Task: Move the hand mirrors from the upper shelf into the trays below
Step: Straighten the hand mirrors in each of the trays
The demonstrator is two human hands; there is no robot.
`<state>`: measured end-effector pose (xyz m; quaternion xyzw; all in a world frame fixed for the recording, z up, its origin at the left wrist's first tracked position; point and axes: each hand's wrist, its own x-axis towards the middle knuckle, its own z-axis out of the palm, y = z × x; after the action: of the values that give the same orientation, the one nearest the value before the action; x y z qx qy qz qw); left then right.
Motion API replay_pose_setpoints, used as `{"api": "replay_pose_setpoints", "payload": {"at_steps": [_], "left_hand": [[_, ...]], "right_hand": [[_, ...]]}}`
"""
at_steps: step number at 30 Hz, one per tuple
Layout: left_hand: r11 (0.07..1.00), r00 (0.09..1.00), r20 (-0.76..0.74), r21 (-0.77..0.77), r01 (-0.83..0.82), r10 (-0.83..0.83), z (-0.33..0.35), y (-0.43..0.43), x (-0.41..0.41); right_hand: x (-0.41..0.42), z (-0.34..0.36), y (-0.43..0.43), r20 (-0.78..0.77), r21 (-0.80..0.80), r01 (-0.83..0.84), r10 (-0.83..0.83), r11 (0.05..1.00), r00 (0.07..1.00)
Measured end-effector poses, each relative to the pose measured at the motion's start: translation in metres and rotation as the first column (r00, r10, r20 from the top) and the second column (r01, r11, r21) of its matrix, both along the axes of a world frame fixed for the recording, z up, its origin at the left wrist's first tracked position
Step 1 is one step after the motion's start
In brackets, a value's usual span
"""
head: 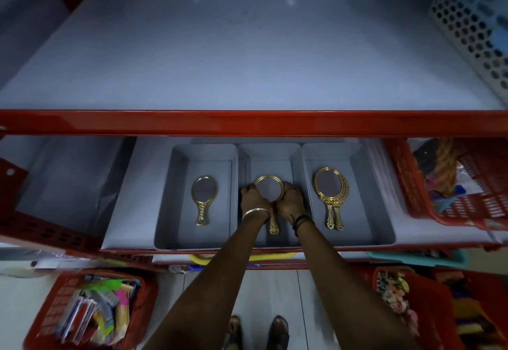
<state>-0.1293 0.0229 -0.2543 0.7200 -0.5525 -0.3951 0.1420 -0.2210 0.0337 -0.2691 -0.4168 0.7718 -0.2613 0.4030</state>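
At frame centre, the left hand (252,195) and right hand (290,202) clasp the rim of a round gold hand mirror (268,188) in the middle grey tray (270,154). The left tray (203,152) holds one oval mirror (204,198); the right tray (330,150) apparently two stacked mirrors (331,196).

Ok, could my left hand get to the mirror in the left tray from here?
Probably yes: the mirror lies alone in the open left tray, with nothing above it, though your left hand holds the middle mirror.

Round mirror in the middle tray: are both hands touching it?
Touching. Head view shows the left hand and right hand gripping opposite sides of the round mirror rim.
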Motion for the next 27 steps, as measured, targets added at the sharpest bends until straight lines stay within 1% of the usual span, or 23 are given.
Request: {"api": "replay_pose_setpoints", "payload": {"at_steps": [4, 8, 16, 20, 27], "left_hand": [[0.999, 1.0, -0.006, -0.05, -0.008, 0.008, -0.002, -0.001, 0.003], [0.997, 1.0, 0.018, -0.081, 0.009, -0.007, -0.003, -0.002, 0.005], [0.996, 0.998, 0.053, -0.075, 0.037, -0.033, 0.0, 0.0, 0.004], [0.995, 0.997, 0.07, -0.083, 0.048, -0.042, 0.001, 0.001, 0.004], [0.994, 0.997, 0.069, -0.091, 0.052, -0.045, 0.004, 0.003, 0.004]], "right_hand": [[-0.001, 0.005, -0.001, -0.016, 0.02, -0.037, 0.038, 0.999, 0.999], [-0.001, 0.001, -0.001, -0.013, 0.009, -0.035, 0.035, 0.999, 0.999], [-0.002, 0.004, -0.001, 0.001, -0.012, -0.048, 0.048, 0.999, 0.999], [-0.004, 0.005, 0.0, -0.023, -0.023, -0.084, 0.084, 0.996, 0.996], [-0.006, 0.012, 0.002, 0.008, -0.043, -0.092, 0.093, 0.995, 0.996]]}}
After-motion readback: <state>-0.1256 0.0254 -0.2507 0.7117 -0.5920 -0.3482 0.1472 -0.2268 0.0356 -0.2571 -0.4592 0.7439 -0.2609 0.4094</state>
